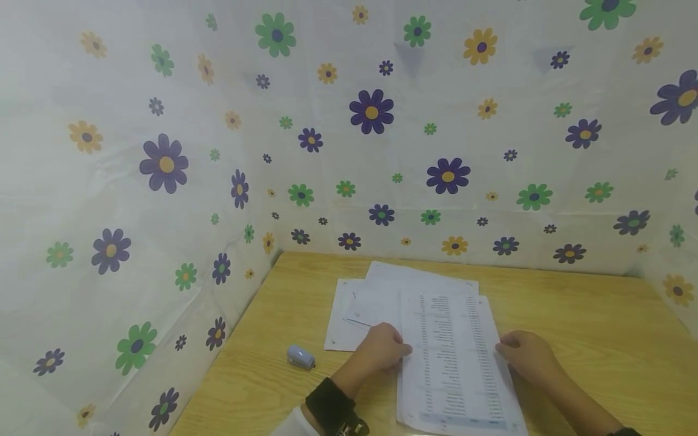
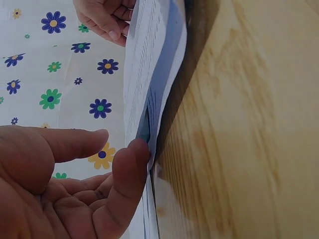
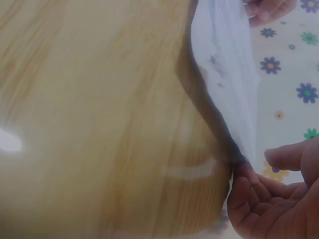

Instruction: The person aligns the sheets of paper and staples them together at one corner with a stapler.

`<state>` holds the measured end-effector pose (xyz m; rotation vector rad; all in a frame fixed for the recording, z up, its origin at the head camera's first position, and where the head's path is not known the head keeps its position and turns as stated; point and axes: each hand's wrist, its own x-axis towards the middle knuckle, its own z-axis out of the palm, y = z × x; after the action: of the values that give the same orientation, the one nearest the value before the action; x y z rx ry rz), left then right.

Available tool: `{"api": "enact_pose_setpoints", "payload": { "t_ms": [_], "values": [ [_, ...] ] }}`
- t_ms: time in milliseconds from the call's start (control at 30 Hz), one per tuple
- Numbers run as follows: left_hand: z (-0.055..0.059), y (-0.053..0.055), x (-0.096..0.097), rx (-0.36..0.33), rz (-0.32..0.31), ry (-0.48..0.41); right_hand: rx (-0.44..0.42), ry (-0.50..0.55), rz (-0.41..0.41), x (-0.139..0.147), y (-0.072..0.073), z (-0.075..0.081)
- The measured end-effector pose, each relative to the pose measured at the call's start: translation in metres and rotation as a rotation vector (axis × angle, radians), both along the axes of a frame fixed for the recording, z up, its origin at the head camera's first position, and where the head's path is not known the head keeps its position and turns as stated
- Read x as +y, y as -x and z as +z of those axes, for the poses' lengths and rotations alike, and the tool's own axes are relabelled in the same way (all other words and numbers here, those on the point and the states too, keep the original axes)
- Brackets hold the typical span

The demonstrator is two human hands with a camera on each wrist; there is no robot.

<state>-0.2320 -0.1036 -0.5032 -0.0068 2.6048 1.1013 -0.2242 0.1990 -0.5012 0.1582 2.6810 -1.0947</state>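
A stack of printed sheets (image 1: 458,363) lies between my hands, long columns of text on its top page. My left hand (image 1: 382,348) holds its left edge; in the left wrist view the index fingertip (image 2: 135,152) meets the edge while the thumb stands a little off. On the opposite side, my right hand (image 1: 531,357) holds the right edge, fingers (image 3: 241,191) curled below it and thumb above. Both wrist views show the stack (image 3: 227,74) slightly bowed, with a shadow on the table along its near edge. Gaps between sheets show near my left fingers.
More white sheets (image 1: 340,309) lie overlapping on the wooden table (image 1: 589,321) behind the stack. A small light blue stapler (image 1: 300,357) sits left of my left hand. Flower-patterned white sheeting (image 1: 414,236) rises behind the table and at both sides.
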Motion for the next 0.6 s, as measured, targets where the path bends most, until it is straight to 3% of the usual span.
{"api": "enact_pose_setpoints", "payload": {
  "t_ms": [167, 400, 600],
  "values": [
    [0.0001, -0.0002, 0.0004, -0.001, -0.011, -0.007, -0.003, 0.0, 0.009, 0.0017, 0.0005, -0.001],
    [0.0035, 0.0007, -0.0039, 0.052, 0.049, 0.025, 0.009, 0.003, 0.011, 0.0027, -0.0009, -0.0019],
    [0.0098, -0.0015, -0.0046, 0.005, 0.035, 0.017, -0.001, 0.003, 0.003, 0.0001, -0.0017, 0.0008]
  ]
}}
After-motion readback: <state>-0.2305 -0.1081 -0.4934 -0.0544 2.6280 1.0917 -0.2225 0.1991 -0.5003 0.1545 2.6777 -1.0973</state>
